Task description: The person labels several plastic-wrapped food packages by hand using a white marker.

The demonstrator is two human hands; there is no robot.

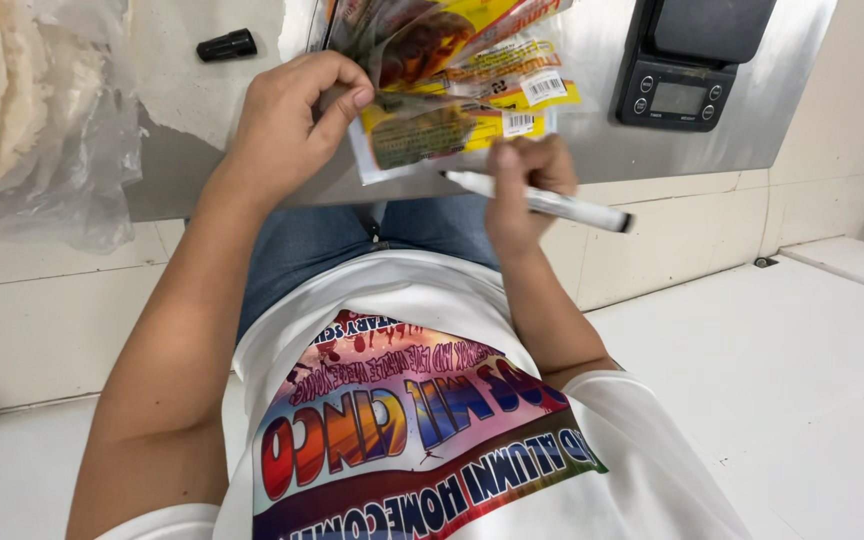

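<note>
- The left hand [287,120] pinches the near corner of a stack of flat yellow-and-red printed plastic packets [457,90] between thumb and forefinger, closed tight on the film.
- The right hand [524,185] is curled round a white marker pen with a dark end [552,203], held crosswise just below the packets' near edge.
- The packets lie at the near edge of the steel countertop [592,150], slightly overhanging it.
- Risk, as I judge it: the slick film could slide off that edge if the pinch loosens, and the uncapped tip could smear.
- A small black pen cap [226,45] rests towards the far left; a black digital scale [687,65] sits at the far right.
- A clear plastic bag of pale wafers [27,110] fills the left end; pale tiled wall and floor lie below.
</note>
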